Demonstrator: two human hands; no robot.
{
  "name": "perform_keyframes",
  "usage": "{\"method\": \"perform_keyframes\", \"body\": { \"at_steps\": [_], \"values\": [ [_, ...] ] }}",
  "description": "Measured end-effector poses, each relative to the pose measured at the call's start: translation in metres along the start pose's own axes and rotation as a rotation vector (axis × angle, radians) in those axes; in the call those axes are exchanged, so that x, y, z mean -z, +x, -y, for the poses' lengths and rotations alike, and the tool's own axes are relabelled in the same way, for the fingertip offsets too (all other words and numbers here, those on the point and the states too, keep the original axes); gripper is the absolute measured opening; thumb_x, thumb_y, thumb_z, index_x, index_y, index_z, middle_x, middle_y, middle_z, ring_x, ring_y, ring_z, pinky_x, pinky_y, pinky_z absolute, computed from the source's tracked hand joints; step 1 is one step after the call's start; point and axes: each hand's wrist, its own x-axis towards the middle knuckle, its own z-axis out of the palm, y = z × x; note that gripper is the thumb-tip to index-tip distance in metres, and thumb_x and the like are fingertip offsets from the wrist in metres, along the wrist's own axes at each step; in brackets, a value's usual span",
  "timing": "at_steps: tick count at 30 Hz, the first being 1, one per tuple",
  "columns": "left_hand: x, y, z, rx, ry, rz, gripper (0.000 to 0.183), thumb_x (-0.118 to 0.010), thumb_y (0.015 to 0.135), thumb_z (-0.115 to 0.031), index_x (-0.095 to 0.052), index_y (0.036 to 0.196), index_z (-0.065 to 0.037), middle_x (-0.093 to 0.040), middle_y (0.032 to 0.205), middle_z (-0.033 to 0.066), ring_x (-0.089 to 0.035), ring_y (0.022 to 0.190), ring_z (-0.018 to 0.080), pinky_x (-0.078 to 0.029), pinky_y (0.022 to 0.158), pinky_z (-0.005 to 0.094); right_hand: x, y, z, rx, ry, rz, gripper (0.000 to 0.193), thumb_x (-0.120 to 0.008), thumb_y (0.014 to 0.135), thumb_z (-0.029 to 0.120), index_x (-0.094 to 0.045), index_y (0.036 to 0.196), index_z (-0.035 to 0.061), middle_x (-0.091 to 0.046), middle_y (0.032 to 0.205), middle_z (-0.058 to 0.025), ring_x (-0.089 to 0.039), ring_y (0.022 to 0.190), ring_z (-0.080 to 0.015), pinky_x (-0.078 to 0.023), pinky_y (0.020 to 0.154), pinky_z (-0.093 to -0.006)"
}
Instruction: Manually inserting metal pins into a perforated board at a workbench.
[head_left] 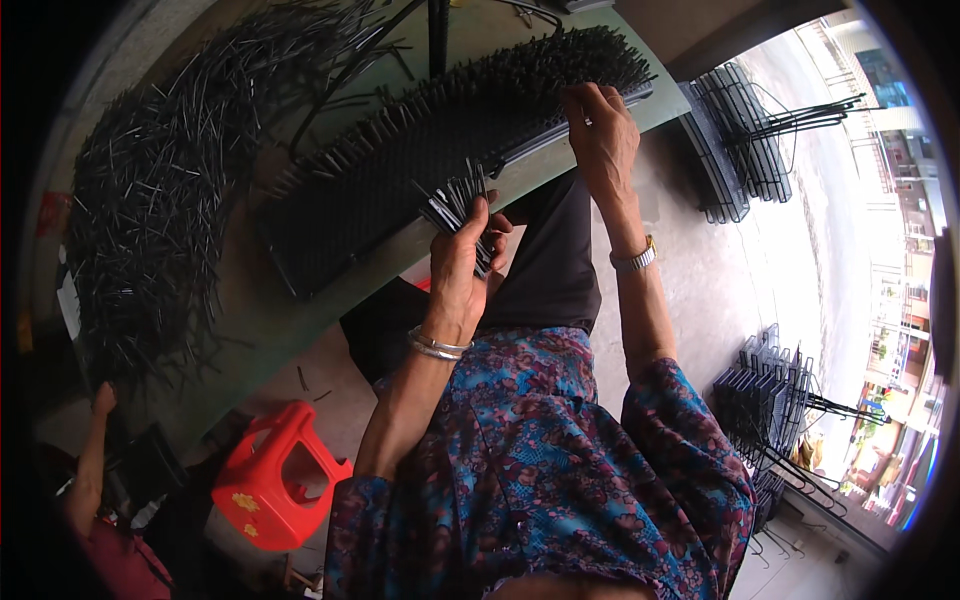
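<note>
While clasping a bundle of dark sticks (455,203) in the fingers of the left hand (460,257) by the near edge of the worktop (248,340), holding the right hand (607,145) at the right end of a black rack (335,228) crowded with upright sticks (510,75), curling its fingers, impossible to tell whether around a stick.

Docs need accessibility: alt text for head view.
A person's left hand grips a bunch of thin dark rods; the right hand is at the right end of a dark board lined with standing rods. On the greenish table lies a heap of loose rods, left.
</note>
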Motion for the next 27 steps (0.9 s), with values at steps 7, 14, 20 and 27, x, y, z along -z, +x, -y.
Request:
{"method": "perform_keyframes", "body": {
  "at_steps": [7,14,20,27],
  "values": [
    [-0.006,-0.004,-0.003,0.020,0.017,0.011,0.032,-0.064,0.093,-0.028,-0.063,0.112,-0.002,-0.062,0.079,0.0045,-0.052,0.062,0.0071,-0.037,0.048,0.0199,0.001,0.006,-0.005,0.034,-0.033,0.070,0.013,-0.064,0.090,0.022,-0.069,0.099,0.0143,-0.060,0.092,-0.0075,-0.063,0.080,-0.0250,-0.049,0.067,-0.0349],
    [-0.010,-0.010,-0.004,0.019,-0.010,0.012,0.030,-0.066,0.092,-0.027,-0.065,0.109,-0.003,-0.064,0.079,0.0047,-0.053,0.062,0.0075,-0.037,0.048,0.0205,0.012,-0.019,0.015,-0.119,0.159,0.177,0.028,-0.064,0.092,0.028,-0.067,0.113,0.0101,-0.065,0.095,-0.0110,-0.064,0.080,-0.0195,-0.049,0.071,-0.0317],
    [-0.006,-0.013,-0.007,-0.016,0.062,0.017,0.027,-0.066,0.091,-0.028,-0.067,0.102,-0.003,-0.069,0.078,0.0041,-0.058,0.064,0.0073,-0.036,0.049,0.0213,0.030,-0.035,0.052,-0.378,0.803,0.810,0.031,-0.065,0.092,0.025,-0.064,0.108,-0.0011,-0.065,0.090,-0.0029,-0.058,0.080,-0.0096,-0.048,0.070,-0.0260],
    [-0.007,-0.014,-0.016,0.003,0.116,-0.016,0.023,-0.067,0.090,-0.027,-0.068,0.100,-0.006,-0.072,0.085,0.0037,-0.064,0.072,0.0103,-0.035,0.052,0.0228,0.030,-0.027,0.053,-0.439,0.860,0.860,0.021,-0.062,0.091,0.020,-0.062,0.099,0.0005,-0.061,0.083,-0.0016,-0.057,0.077,-0.0087,-0.046,0.066,-0.0240]
  ]
}}
